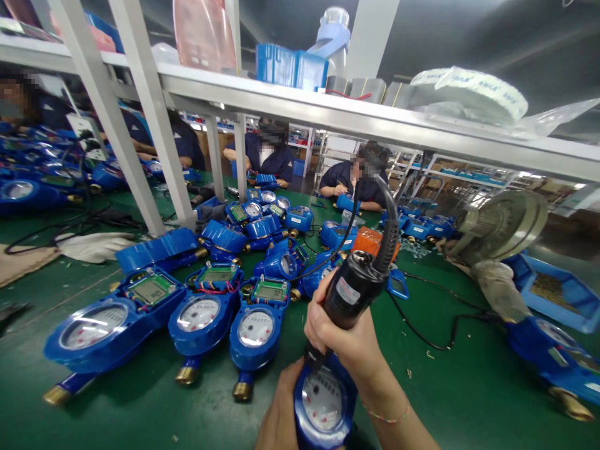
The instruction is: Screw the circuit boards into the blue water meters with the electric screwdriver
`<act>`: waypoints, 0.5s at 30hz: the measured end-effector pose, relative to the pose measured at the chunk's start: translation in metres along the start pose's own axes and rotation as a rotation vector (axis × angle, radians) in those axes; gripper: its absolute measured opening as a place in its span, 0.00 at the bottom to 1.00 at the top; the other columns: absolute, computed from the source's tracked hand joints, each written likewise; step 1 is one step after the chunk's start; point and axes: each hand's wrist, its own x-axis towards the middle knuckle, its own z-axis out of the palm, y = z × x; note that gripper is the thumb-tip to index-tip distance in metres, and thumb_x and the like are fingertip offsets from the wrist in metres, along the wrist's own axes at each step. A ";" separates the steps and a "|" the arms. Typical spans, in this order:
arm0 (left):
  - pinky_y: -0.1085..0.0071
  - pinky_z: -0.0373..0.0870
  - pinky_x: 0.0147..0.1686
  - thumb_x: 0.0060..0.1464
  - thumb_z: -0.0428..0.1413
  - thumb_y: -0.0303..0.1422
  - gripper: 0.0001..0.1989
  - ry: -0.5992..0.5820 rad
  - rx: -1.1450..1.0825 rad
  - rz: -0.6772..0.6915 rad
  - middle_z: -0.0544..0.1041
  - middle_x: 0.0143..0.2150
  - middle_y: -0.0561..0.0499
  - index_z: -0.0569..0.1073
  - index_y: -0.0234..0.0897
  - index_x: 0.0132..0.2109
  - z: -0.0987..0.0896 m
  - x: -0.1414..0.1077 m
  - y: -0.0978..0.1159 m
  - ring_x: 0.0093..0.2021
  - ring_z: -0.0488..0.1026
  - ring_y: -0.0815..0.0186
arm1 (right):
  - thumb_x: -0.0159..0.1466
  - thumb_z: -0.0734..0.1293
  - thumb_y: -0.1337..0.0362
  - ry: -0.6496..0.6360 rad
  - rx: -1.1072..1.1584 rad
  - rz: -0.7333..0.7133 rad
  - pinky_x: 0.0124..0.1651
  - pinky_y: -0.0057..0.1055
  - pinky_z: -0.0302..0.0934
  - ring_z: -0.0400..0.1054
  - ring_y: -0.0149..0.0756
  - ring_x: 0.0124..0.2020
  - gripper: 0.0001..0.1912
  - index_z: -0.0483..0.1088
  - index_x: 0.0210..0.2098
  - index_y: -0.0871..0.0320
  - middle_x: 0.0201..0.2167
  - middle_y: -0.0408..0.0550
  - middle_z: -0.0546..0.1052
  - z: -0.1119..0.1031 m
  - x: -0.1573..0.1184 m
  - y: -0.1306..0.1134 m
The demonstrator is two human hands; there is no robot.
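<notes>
My right hand (pixel 344 331) is wrapped round a black electric screwdriver (pixel 351 287), its thick cable rising from the top. The tool points down at the far end of a blue water meter (pixel 323 400); its tip is hidden behind my fingers and the meter. My left hand (pixel 284 406) grips this meter along its left side, near the bottom of the view. To the left lie three more water meters, the nearest one (pixel 255 328) with its green circuit board and small display (pixel 272 291) exposed.
Many blue meters (pixel 267 228) crowd the middle of the green table (pixel 375 406). At right stand a small fan (pixel 506 225), a blue bin of screws (pixel 557 294) and another meter (pixel 553 356). A shelf (pixel 328 109) spans above. Co-workers (pixel 356 181) sit opposite.
</notes>
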 end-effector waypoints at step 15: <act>0.54 0.71 0.54 0.44 0.63 0.39 0.42 -0.186 -0.100 -0.076 0.65 0.63 0.41 0.54 0.43 0.64 -0.034 -0.025 -0.017 0.60 0.67 0.48 | 0.59 0.72 0.63 0.197 -0.244 -0.324 0.13 0.22 0.52 0.49 0.22 0.10 0.10 0.66 0.32 0.51 0.13 0.31 0.59 -0.019 0.033 -0.078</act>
